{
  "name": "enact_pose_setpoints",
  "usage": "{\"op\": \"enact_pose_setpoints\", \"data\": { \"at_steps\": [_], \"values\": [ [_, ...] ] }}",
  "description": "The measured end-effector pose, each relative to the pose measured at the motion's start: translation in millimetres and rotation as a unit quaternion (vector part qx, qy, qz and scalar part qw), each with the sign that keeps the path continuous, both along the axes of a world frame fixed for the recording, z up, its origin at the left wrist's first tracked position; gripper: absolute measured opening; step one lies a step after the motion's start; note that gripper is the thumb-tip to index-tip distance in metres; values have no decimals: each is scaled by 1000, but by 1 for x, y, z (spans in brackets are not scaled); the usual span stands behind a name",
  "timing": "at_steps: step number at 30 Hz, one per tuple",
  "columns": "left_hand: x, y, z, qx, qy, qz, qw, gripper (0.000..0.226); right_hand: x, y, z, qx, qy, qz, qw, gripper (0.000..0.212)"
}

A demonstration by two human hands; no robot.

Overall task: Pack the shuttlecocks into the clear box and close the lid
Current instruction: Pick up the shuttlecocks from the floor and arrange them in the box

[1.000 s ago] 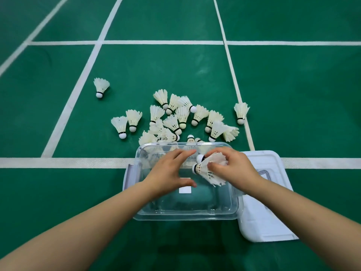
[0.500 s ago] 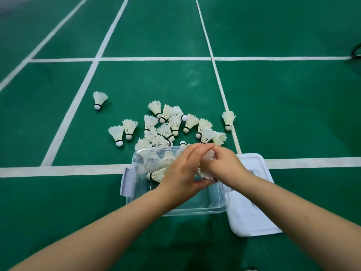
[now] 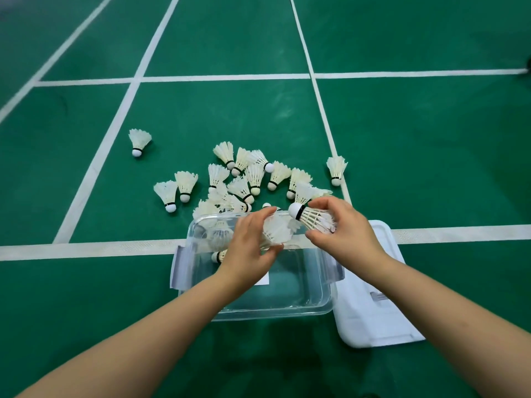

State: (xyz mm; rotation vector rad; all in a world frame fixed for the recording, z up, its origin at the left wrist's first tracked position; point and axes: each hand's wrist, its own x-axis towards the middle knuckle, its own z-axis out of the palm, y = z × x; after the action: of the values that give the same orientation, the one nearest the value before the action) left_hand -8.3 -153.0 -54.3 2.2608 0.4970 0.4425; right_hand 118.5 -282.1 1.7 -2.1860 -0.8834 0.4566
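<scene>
The right hand (image 3: 342,231) pinches a shuttlecock (image 3: 314,221) by its feathers over the box's (image 3: 316,310) far right corner. Its long axis is roughly level, cork pointing left toward the left hand (image 3: 253,245), which grips a second shuttlecock (image 3: 277,232) above the box's far half. For both the box lies straight below, so a short drop should do. The pile (image 3: 247,179) sits on the floor (image 3: 86,282) just beyond it, the lid (image 3: 373,311) beside its right wall.

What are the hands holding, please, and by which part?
The right hand grips one shuttlecock by its feathers; the left hand grips a second shuttlecock likewise.
</scene>
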Motion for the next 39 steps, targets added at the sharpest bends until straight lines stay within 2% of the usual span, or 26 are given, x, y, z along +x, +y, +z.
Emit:
{"op": "enact_pose_setpoints", "data": {
  "at_steps": [5,9,12,19,33,39],
  "values": [
    [14,2,-18,-70,68,20,995,84,10,4,-9,4,-33,32,999,39],
    [19,6,-39,-53,147,29,987,69,15,3,-20,-3,-27,45,999,39],
    [20,12,-51,-46,211,10,976,69,18,-2,-31,-20,-17,51,998,40],
    [16,27,-71,16,253,-17,967,68,17,-3,-44,-35,-12,45,998,38],
    [13,32,-97,90,314,46,944,66,17,-3,-52,-35,-10,49,998,36],
    [16,26,-97,194,337,-9,921,59,12,0,-54,-42,-2,56,998,35]
  ]
}}
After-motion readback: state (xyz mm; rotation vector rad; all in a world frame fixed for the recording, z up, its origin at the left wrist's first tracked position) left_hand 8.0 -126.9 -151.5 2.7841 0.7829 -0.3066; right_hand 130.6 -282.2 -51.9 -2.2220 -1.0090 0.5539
